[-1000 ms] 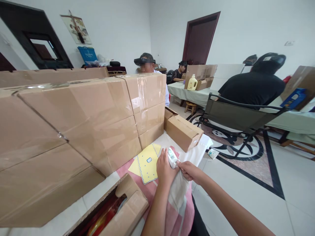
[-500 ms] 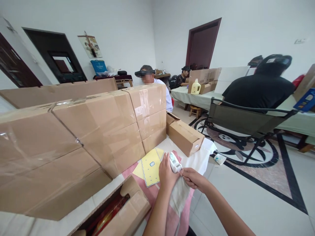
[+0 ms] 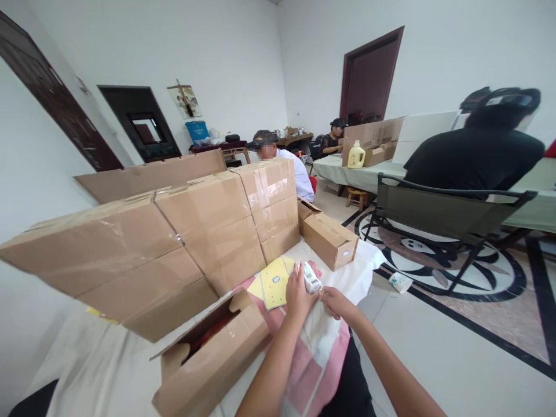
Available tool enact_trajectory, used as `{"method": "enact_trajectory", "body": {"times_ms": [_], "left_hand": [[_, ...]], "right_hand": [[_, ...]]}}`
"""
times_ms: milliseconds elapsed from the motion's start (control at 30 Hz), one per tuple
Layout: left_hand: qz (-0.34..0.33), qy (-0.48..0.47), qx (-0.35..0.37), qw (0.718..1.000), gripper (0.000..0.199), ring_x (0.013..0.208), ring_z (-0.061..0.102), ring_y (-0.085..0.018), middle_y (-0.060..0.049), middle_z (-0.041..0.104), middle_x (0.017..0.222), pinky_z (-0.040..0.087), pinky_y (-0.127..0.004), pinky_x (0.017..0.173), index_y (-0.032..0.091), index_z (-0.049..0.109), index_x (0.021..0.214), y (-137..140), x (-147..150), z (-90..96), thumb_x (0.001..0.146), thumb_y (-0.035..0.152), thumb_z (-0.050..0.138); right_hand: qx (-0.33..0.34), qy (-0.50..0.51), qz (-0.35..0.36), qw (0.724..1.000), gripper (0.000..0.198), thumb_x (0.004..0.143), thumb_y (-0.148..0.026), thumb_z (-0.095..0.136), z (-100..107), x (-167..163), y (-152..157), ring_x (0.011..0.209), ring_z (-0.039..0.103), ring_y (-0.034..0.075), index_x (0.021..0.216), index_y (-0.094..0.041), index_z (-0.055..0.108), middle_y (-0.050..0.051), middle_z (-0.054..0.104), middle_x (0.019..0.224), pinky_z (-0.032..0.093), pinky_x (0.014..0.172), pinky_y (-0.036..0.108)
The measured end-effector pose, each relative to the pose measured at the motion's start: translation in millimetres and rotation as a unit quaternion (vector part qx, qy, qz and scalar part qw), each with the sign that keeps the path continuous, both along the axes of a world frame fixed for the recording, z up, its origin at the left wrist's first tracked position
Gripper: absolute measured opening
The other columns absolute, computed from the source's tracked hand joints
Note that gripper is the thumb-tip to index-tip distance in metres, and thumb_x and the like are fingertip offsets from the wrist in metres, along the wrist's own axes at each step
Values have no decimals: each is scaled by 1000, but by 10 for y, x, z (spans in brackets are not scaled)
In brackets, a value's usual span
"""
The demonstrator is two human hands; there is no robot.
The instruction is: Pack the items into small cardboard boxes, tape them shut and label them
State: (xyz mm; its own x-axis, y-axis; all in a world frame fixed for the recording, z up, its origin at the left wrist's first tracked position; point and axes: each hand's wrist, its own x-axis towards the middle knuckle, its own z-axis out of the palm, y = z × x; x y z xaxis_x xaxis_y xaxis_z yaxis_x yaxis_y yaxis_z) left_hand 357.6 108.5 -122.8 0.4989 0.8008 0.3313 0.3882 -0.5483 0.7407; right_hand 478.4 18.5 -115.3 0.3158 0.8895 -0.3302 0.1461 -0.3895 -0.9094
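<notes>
The left hand point(image 3: 297, 292) is gripping a small white device point(image 3: 311, 278), closed around its lower end. The device is sitting above the near edge of the desk point(image 3: 108, 359), directly over the pink-and-white cloth point(image 3: 319, 353). Its long axis is running from the palm up and away from the person, tilting slightly toward the right hand; the free end is pointing toward the small closed carton point(image 3: 330, 240) at the far side. The printed face appears to be facing up, though the marking is too small to read.

The right hand point(image 3: 336, 302) is lying just beside the device, at its lower right, with fingers pinched narrow on a fold of cloth. The left hand is the nearer of the two, being in contact. A yellow card point(image 3: 274, 283) is lying flat to the left of the left hand, and an open carton point(image 3: 212, 356) is resting nearer the person.
</notes>
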Motion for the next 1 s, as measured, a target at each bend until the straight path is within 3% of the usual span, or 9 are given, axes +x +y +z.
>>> {"method": "enact_trajectory", "body": {"times_ms": [167, 267, 333, 400, 467, 700, 800, 933, 1000], "left_hand": [[-33, -67, -3, 997, 61, 132, 59, -22, -11, 58, 148, 54, -37, 102, 27, 32, 157, -584, -449, 210, 97, 22, 46], [-13, -106, -5, 994, 52, 117, 65, -23, -12, 66, 132, 58, -36, 90, 25, 45, 147, -1046, -914, 289, 97, 33, 54], [10, -116, 8, 993, 33, 102, 68, -22, -9, 71, 112, 57, -35, 85, 23, 62, 126, -1279, -1255, 318, 96, 35, 57], [39, -105, 37, 993, 19, 86, 67, -18, -5, 70, 92, 54, -30, 77, 23, 69, 103, -1422, -1591, 341, 99, 34, 54], [67, -79, 74, 992, 20, 78, 64, -15, -1, 68, 83, 51, -27, 72, 23, 69, 91, -1494, -1900, 374, 100, 30, 52], [109, 18, 184, 977, 13, 75, 65, -14, 1, 68, 80, 49, -24, 69, 24, 65, 91, -1550, -2476, 547, 99, 21, 55], [119, 44, 255, 959, 17, 69, 64, -15, 0, 68, 76, 48, -27, 64, 25, 65, 89, -1585, -2556, 583, 98, 18, 52], [246, -7, 261, 934, 13, 76, 67, -19, -2, 71, 84, 52, -31, 69, 28, 64, 93, -1620, -2893, 768, 96, 21, 53], [310, -12, 225, 924, 8, 81, 67, -20, -3, 71, 90, 52, -32, 74, 28, 64, 94, -1602, -3138, 952, 96, 28, 55]], "right_hand": [[123, -37, 29, 991, 17, 92, -31, 46, 234, -269, -429, 51, 41, 11, 77, -23, 46, -8, 40, 54, 34, 52, 23], [226, -99, 141, 959, 15, 93, -23, 46, 436, -634, -713, 72, 56, 15, 79, -21, 52, -1, 59, 75, 42, 69, 26], [259, -135, 219, 931, 18, 95, -18, 43, 543, -925, -842, 79, 62, 17, 86, -21, 58, 1, 67, 85, 42, 73, 27], [260, -158, 264, 915, 23, 99, -19, 41, 589, -1204, -906, 80, 66, 17, 91, -21, 62, 2, 71, 87, 42, 73, 26], [262, -188, 283, 903, 26, 102, -24, 39, 572, -1437, -920, 78, 67, 18, 90, -21, 62, 3, 71, 84, 40, 69, 26], [273, -234, 291, 886, 28, 105, -28, 36, 529, -1880, -892, 70, 66, 17, 89, -21, 58, 3, 70, 79, 35, 62, 26], [213, -261, 281, 899, 22, 103, -30, 42, 529, -1849, -820, 75, 69, 21, 96, -21, 61, 5, 73, 80, 36, 64, 28], [12, -373, 147, 916, 19, 98, -29, 52, 564, -1460, -636, 83, 72, 31, 107, -16, 62, 16, 75, 87, 40, 64, 33], [53, -391, 86, 915, 28, 101, -34, 47, 720, -1271, -545, 84, 72, 31, 118, -17, 60, 15, 75, 90, 45, 66, 35]]}}
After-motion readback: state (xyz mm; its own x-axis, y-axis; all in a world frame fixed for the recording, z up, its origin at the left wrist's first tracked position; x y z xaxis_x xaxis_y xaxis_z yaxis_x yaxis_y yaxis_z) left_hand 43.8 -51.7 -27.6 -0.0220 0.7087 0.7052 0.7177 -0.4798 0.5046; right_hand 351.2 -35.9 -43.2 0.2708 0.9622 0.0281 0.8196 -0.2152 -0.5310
